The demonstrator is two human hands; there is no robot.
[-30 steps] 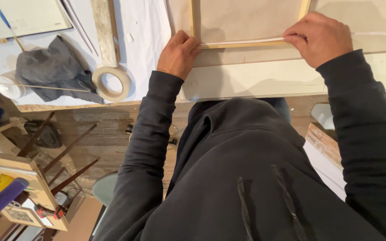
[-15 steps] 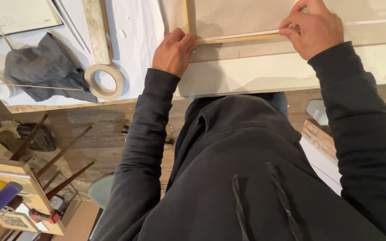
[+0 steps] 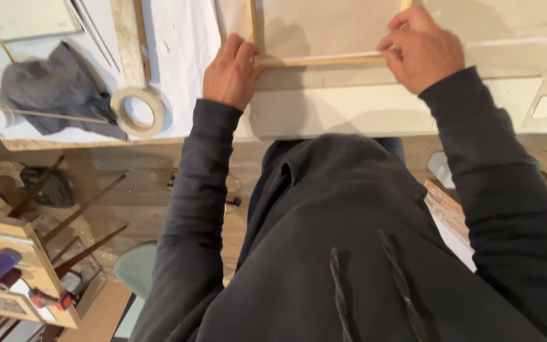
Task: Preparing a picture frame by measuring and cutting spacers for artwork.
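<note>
A light wooden frame [image 3: 324,61] with a pale beige panel inside lies on the white work table [image 3: 185,44] at the top of the head view. My left hand [image 3: 230,71] grips the frame's near left corner, thumb against the bottom rail. At the near right corner my right hand [image 3: 420,52] pinches the bottom rail with fingers curled over it. Both arms wear dark sleeves, and my dark hooded top fills the lower half of the view.
A roll of masking tape [image 3: 137,111] and a crumpled grey cloth [image 3: 58,88] lie on the table's left part, beside thin rods. A wooden strip [image 3: 126,38] runs along the table. Below left stand a wooden box with tools [image 3: 20,272] and loose sticks on the floor.
The view has shifted slightly. Both hands stay on the frame's bottom rail; my right hand has curled tighter over its corner.
</note>
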